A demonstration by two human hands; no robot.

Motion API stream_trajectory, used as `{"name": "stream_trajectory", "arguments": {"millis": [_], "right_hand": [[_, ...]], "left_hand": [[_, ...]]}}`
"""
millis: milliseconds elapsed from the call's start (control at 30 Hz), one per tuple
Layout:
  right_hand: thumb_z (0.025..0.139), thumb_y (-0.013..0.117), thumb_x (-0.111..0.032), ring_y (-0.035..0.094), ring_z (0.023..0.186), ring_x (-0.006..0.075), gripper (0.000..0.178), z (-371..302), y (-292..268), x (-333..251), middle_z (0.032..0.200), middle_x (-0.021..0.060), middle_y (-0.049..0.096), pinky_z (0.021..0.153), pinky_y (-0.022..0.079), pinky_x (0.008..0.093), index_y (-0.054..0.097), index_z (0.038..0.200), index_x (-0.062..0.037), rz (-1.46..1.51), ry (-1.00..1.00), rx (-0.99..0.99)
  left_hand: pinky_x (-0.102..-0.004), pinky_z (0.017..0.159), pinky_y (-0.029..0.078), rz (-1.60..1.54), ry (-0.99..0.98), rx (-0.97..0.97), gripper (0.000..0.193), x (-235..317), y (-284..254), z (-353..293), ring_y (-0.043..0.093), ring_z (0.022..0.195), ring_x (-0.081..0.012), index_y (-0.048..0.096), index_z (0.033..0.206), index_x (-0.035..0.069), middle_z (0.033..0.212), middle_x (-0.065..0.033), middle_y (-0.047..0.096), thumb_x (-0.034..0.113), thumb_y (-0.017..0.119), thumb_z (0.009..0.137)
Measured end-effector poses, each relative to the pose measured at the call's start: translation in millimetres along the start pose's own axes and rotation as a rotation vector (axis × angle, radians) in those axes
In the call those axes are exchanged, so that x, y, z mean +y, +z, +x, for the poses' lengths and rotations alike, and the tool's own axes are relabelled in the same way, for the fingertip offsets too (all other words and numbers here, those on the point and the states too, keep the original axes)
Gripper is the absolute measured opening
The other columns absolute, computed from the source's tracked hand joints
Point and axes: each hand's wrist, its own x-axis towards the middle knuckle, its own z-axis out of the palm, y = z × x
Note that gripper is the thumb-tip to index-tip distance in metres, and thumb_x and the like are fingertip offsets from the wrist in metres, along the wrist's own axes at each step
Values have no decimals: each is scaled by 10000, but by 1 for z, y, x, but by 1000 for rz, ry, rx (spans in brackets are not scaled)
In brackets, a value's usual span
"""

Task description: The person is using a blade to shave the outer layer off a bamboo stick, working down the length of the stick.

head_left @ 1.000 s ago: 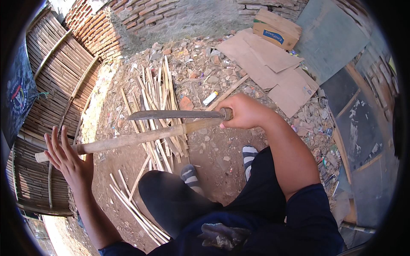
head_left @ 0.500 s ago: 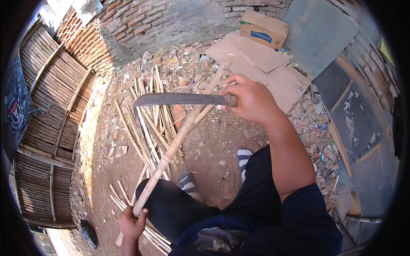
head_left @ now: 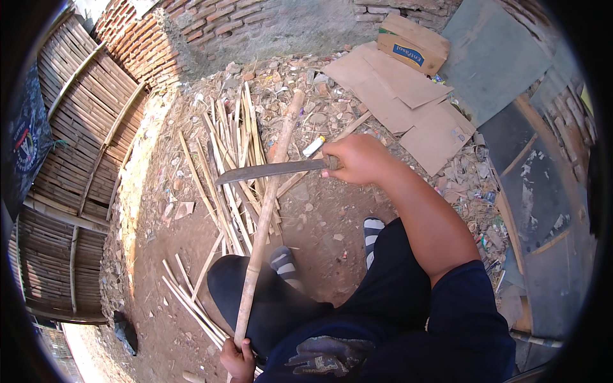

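My left hand point(head_left: 237, 361) is closed round the lower end of a long pale bamboo pole point(head_left: 260, 239), which slants up and away past my left knee. In my right hand point(head_left: 357, 158), the fingers are wrapped round the handle of a machete point(head_left: 274, 170). Its dark blade points left and crosses the pole in its upper part; I cannot tell whether it touches the pole. Beyond the pole lies a pile of split bamboo strips point(head_left: 223, 172), and more strips point(head_left: 191, 306) lie left of my knee.
Rubble and litter point(head_left: 332, 102) cover the ground by the brick wall point(head_left: 217, 29). Flattened cardboard point(head_left: 393, 89) and a cardboard box point(head_left: 414, 43) lie at the far right. Dark boards point(head_left: 530, 172) lean on the right; a bamboo slat panel point(head_left: 96, 108) stands on the left.
The bamboo pole has swung to a steeper slant as my left hand moved right and lower. The machete has dropped slightly, its blade tip tilting down. A small white, yellow-ended thing now shows beside my right hand.
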Motion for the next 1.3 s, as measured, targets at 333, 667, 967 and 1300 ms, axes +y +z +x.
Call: {"name": "stream_trajectory", "arguments": {"millis": [333, 667, 967, 1300], "right_hand": [[797, 789, -410, 675, 763, 365, 364, -12, -1, 31, 726, 139, 659, 667, 505, 490, 690, 1005, -128, 5, 148, 116], [807, 794, -366, 690, 841, 370, 449, -16, -13, 76, 858, 193, 703, 747, 532, 441, 709, 1116, -52, 182, 413, 240], [786, 804, -399, 695, 861, 350, 440, -17, -27, 12, 887, 159, 715, 758, 541, 451, 716, 1097, -100, -51, 185, -114], [792, 796, -375, 690, 936, 362, 447, -16, -28, 30, 948, 183, 717, 803, 536, 447, 714, 1113, -75, 55, 320, -57]], "left_hand": [[-540, 553, 403, 198, 195, -67, 550, -40, 6, 11, 551, 624, -464, 499, 814, 15, 689, -223, 528, 541, 520, 974], [-536, 533, 396, 149, 251, -9, 635, -52, 20, 17, 530, 597, -466, 492, 783, 12, 657, -216, 503, 616, 453, 976], [-536, 543, 381, 196, 251, 45, 659, -50, 18, 12, 520, 604, -468, 495, 801, 6, 671, -220, 503, 640, 437, 974], [-530, 542, 370, 234, 255, 55, 662, -50, 16, 11, 522, 611, -456, 494, 799, 15, 677, -211, 504, 650, 432, 974]]}}
